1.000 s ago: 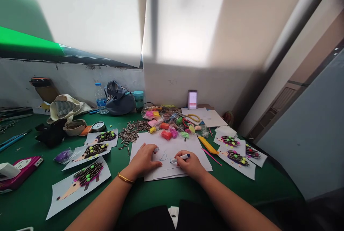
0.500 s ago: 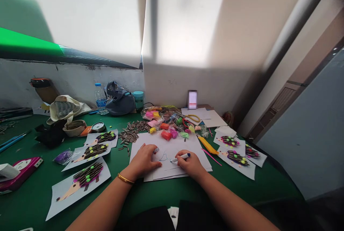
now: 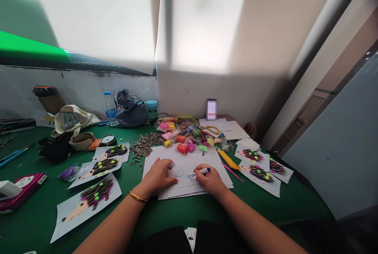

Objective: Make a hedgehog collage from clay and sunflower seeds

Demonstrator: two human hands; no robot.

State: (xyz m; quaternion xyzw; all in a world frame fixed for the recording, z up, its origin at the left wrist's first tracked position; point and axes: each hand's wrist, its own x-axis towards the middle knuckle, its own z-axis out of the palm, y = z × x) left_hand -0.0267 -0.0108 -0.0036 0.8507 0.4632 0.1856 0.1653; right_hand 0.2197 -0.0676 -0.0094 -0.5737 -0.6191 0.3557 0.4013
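Observation:
A stack of white paper sheets (image 3: 189, 191) lies in front of me, with a few thin blue lines drawn on the top one. My right hand (image 3: 209, 179) grips a white marker (image 3: 199, 172) with a dark blue end, its tip at the paper by the lines. On the left part of the sheets rests my left hand (image 3: 159, 175), thumb stretched out, fingers curled at a small pale cap-like piece (image 3: 171, 165); its exact kind is unclear. Beyond the paper lie a heap of striped sunflower seeds (image 3: 146, 143) and colourful packets of modelling clay (image 3: 182, 149).
Hedgehog pictures made with seeds lie left (image 3: 96, 195) and right (image 3: 260, 175). A yellow cutter (image 3: 228, 160), a pink stick (image 3: 233, 172) and scissors (image 3: 212, 130) are nearby. A phone (image 3: 211, 110), a water bottle (image 3: 110, 110) and a grey bag (image 3: 132, 110) stand along the wall.
The marker and my right hand have shifted very slightly to the right, and a short blue stroke now shows by the tip. My left hand stays in place.

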